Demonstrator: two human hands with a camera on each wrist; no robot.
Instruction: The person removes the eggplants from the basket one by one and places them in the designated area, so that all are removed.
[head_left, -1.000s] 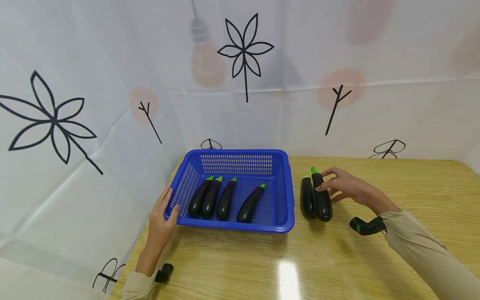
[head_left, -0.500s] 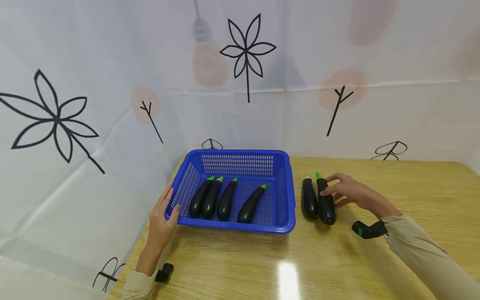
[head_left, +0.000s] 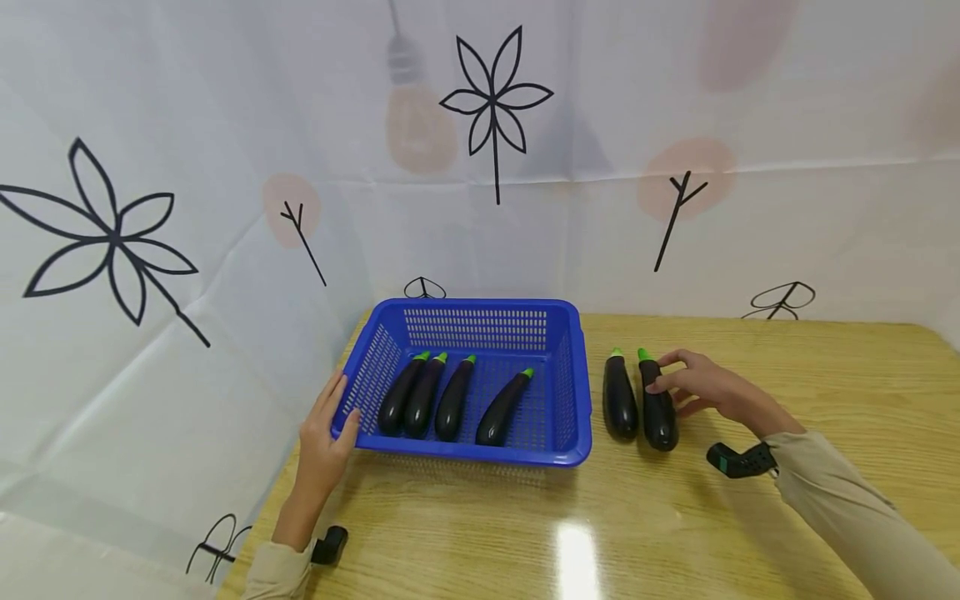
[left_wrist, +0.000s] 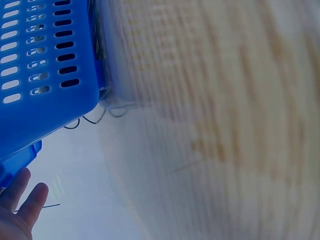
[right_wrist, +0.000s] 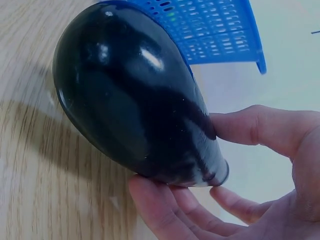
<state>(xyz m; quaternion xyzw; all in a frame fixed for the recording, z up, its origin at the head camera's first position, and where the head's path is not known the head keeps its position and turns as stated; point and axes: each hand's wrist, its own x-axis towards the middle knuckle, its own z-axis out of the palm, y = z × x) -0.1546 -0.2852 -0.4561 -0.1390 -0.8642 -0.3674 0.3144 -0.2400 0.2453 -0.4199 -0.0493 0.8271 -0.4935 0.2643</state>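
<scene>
My right hand point(head_left: 708, 385) pinches a dark, glossy eggplant point(head_left: 660, 421) with a bright green stem, right of the basket. In the right wrist view the thumb lies on one side of this eggplant point(right_wrist: 130, 95) and the fingers on the other, near its narrow end. Just left of it, a second eggplant point(head_left: 620, 404) lies on the table, a narrow gap between them. My left hand point(head_left: 324, 442) rests on the front left corner of a blue plastic basket point(head_left: 480, 452), fingers straight along the rim. Several eggplants point(head_left: 451, 404) lie inside, one apart from the others toward the right.
The wood-grain table point(head_left: 465, 533) runs under everything. A white cloth point(head_left: 585, 233) printed with leaf and lamp drawings hangs behind and to the left. Black devices are strapped at both wrists, below the beige sleeves point(head_left: 847, 492).
My right hand has moved slightly right and toward me with its eggplant, opening a gap from the other one. The left hand and basket have stayed put.
</scene>
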